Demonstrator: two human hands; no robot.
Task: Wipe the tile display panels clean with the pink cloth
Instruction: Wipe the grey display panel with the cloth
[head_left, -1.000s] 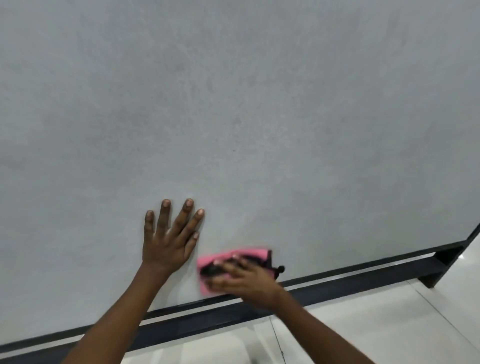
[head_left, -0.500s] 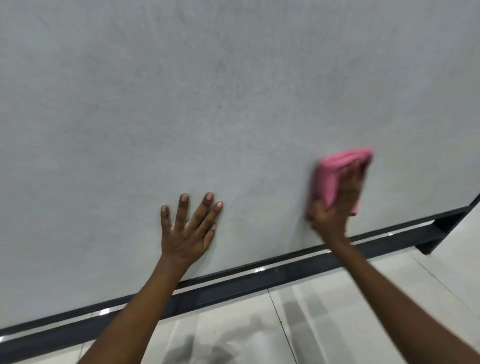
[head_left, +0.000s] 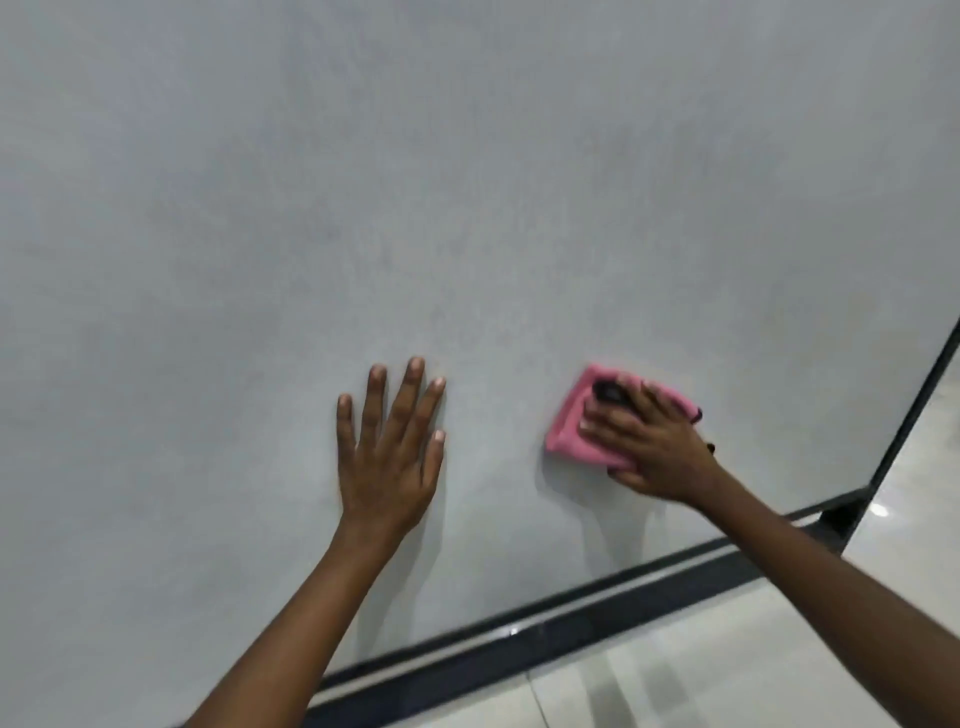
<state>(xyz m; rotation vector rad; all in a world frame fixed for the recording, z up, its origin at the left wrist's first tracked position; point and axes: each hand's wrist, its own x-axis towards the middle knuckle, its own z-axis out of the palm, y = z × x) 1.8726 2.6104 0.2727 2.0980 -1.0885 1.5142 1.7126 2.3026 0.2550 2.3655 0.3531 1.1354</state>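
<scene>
So the big grey tile panel (head_left: 467, 208) pretty much fills the whole view, matte and a bit mottled, leaning away from the camera. Left hand (head_left: 387, 457) is planted flat on it, palm down, fingers straight and slightly spread, holding nothing. Right hand (head_left: 649, 441) is off to the side of it, well apart, pressing the pink cloth (head_left: 569, 426) against the panel. The cloth is folded into a rough pad, and the fingers lie across the top of it, only lightly bent, more pushing it flat than grabbing it. There's something small and dark (head_left: 609, 391) showing by the fingertips on the cloth, can't tell what it is. The pink sticks out mostly on the left and upper side of the hand. Along the bottom and right edge of the panel runs a black frame (head_left: 571, 618), and below that is a glossy light floor (head_left: 701, 675) with tile seams and reflections.
</scene>
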